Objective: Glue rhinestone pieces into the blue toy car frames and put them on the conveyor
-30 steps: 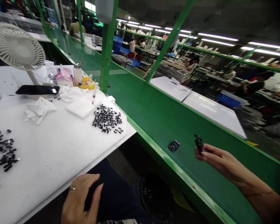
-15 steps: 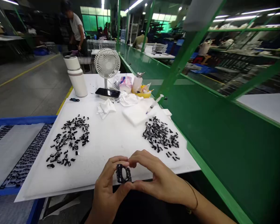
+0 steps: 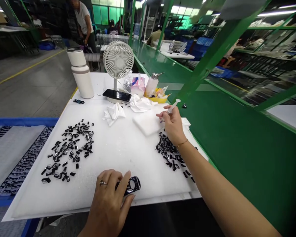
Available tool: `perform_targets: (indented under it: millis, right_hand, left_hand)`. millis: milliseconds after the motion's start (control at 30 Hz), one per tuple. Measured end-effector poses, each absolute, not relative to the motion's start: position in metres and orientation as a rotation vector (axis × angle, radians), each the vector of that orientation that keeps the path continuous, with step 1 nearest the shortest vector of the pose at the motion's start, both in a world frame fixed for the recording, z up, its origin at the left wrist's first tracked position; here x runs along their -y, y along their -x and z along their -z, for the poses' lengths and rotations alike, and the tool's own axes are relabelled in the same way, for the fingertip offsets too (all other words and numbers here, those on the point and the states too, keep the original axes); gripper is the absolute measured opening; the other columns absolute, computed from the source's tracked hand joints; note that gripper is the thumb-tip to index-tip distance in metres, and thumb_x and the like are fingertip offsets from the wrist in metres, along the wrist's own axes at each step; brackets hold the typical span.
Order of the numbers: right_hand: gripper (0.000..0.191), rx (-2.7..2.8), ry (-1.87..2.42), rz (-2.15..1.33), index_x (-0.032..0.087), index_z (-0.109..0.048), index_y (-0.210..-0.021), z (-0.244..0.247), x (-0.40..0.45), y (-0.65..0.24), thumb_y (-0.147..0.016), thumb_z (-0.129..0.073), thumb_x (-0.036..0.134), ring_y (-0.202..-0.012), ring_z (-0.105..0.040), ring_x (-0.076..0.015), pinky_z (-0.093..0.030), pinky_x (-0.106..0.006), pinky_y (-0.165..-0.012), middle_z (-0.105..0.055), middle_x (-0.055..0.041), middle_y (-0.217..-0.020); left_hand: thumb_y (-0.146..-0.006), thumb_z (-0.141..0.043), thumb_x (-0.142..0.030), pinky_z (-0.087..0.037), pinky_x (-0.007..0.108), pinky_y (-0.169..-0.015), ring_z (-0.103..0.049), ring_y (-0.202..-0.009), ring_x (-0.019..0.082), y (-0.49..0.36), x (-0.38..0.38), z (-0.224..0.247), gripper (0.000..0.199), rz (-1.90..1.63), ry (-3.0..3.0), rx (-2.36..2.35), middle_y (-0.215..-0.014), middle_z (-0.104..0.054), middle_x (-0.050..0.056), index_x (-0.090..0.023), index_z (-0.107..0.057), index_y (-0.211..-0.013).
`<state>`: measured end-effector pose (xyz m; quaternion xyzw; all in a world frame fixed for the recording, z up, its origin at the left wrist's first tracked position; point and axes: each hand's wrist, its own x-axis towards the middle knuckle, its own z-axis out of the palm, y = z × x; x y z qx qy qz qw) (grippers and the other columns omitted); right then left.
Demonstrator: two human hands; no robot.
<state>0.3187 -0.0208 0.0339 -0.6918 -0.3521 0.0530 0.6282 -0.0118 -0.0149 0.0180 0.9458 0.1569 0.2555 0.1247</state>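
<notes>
As left hand (image 3: 108, 200) curls shut around black frame (image 3: 133, 185) near front edge of white surface (image 3: 118, 148), right hand (image 3: 172, 126), arm (image 3: 212, 177) outstretched, pinches syringe (image 3: 174, 106) above foam pad (image 3: 146, 123).

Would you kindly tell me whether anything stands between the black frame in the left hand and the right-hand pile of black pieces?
Nothing visible: only bare white foam sheet lies between the black frame and that pile of black pieces.

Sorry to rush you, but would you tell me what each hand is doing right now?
Left hand: closed, holding a black frame.
Right hand: closed, holding a syringe.
</notes>
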Motion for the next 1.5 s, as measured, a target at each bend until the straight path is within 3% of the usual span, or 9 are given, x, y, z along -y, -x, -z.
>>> perform_targets:
  millis: [233, 333, 400, 467, 567, 633, 833, 1033, 1500]
  right_hand:
    - [0.023, 0.74, 1.447, -0.307, 0.028, -0.049, -0.107, -0.081, 0.031, -0.289, -0.085, -0.052, 0.03, -0.105, -0.059, -0.0213, -0.054, -0.037, -0.075, -0.063, -0.0037, -0.103]
    - [0.019, 0.702, 1.244, -0.321, 0.023, -0.064, -0.094, -0.098, 0.052, -0.235, -0.081, -0.053, 0.014, -0.086, -0.056, -0.0159, -0.049, -0.038, -0.085, -0.054, -0.0031, -0.089]
    - [0.02, 0.701, 1.169, -0.433, 0.022, -0.067, -0.091, -0.102, 0.069, -0.196, -0.08, -0.053, 0.011, -0.07, -0.047, -0.0138, -0.046, -0.036, -0.075, -0.046, -0.0028, -0.079]
    - [0.01, 0.711, 1.091, -0.613, 0.024, -0.064, -0.09, -0.101, 0.086, -0.166, -0.085, -0.058, 0.029, -0.069, -0.042, -0.0168, -0.042, -0.037, -0.068, -0.041, -0.0026, -0.073]
    - [0.043, 0.716, 0.949, -0.807, 0.023, -0.053, -0.073, -0.093, 0.1, -0.144, -0.086, -0.048, 0.065, -0.06, -0.036, -0.0166, -0.036, -0.037, -0.063, -0.032, 0.0002, -0.062]
    - [0.053, 0.686, 0.876, -0.886, 0.021, -0.045, -0.066, -0.087, 0.101, -0.14, -0.085, -0.041, 0.071, -0.054, -0.03, -0.0148, -0.033, -0.037, -0.06, -0.028, 0.0013, -0.057]
    - [0.043, 0.663, 0.827, -0.931, 0.019, -0.042, -0.063, -0.077, 0.089, -0.138, -0.084, -0.048, 0.056, -0.055, -0.031, -0.0137, -0.031, -0.035, -0.06, -0.03, 0.0009, -0.056]
    - [0.058, 0.639, 0.865, -0.983, 0.02, -0.04, -0.061, -0.074, 0.092, -0.138, -0.088, -0.027, 0.07, -0.053, -0.028, -0.0148, -0.031, -0.038, -0.061, -0.028, 0.0005, -0.055]
    - [0.044, 0.469, 0.926, -0.914, 0.019, -0.032, -0.057, -0.071, 0.078, -0.133, -0.084, -0.037, 0.053, -0.042, -0.018, -0.0107, -0.027, -0.033, -0.052, -0.016, 0.0039, -0.045]
  left_hand:
    - [-0.085, -0.051, -0.003, -0.038, 0.043, -0.099, -0.049, -0.105, 0.022, 0.018, 0.011, -0.017, 0.025, -0.817, -2.482, -0.397, -0.101, -0.057, 0.006, -0.016, -0.05, -0.106]
    - [-0.084, -0.054, -0.005, -0.038, 0.043, -0.098, -0.05, -0.103, 0.022, 0.017, 0.012, -0.019, 0.023, -0.809, -2.36, -0.469, -0.097, -0.058, 0.005, -0.019, -0.047, -0.101]
    - [-0.084, -0.058, -0.008, -0.038, 0.043, -0.097, -0.05, -0.103, 0.022, 0.016, 0.012, -0.023, 0.024, -0.8, -2.319, -0.482, -0.097, -0.058, 0.005, -0.019, -0.046, -0.101]
    - [-0.084, -0.061, -0.01, -0.038, 0.043, -0.097, -0.05, -0.101, 0.022, 0.016, 0.012, -0.026, 0.023, -0.76, -2.305, -0.498, -0.097, -0.058, 0.005, -0.019, -0.047, -0.101]
    - [-0.085, -0.062, -0.012, -0.037, 0.042, -0.096, -0.049, -0.101, 0.021, 0.015, 0.01, -0.029, 0.022, -0.703, -2.285, -0.536, -0.098, -0.058, 0.005, -0.018, -0.047, -0.1]
    - [-0.085, -0.062, -0.012, -0.037, 0.041, -0.096, -0.049, -0.101, 0.02, 0.015, 0.01, -0.029, 0.022, -0.71, -2.273, -0.553, -0.098, -0.057, 0.005, -0.018, -0.048, -0.1]
    - [-0.085, -0.062, -0.012, -0.038, 0.04, -0.095, -0.05, -0.099, 0.019, 0.013, 0.011, -0.027, 0.025, -0.741, -2.283, -0.565, -0.098, -0.057, 0.005, -0.017, -0.048, -0.106]
    - [-0.086, -0.059, -0.015, -0.039, 0.039, -0.09, -0.052, -0.092, 0.018, 0.009, 0.006, -0.036, 0.018, -0.626, -2.287, -0.631, -0.091, -0.058, 0.002, -0.019, -0.047, -0.099]
    - [-0.076, -0.068, -0.015, -0.04, 0.037, -0.079, -0.052, -0.083, 0.018, 0.003, -0.002, -0.042, 0.028, -0.495, -2.179, -0.737, -0.081, -0.056, -0.004, -0.021, -0.041, -0.084]
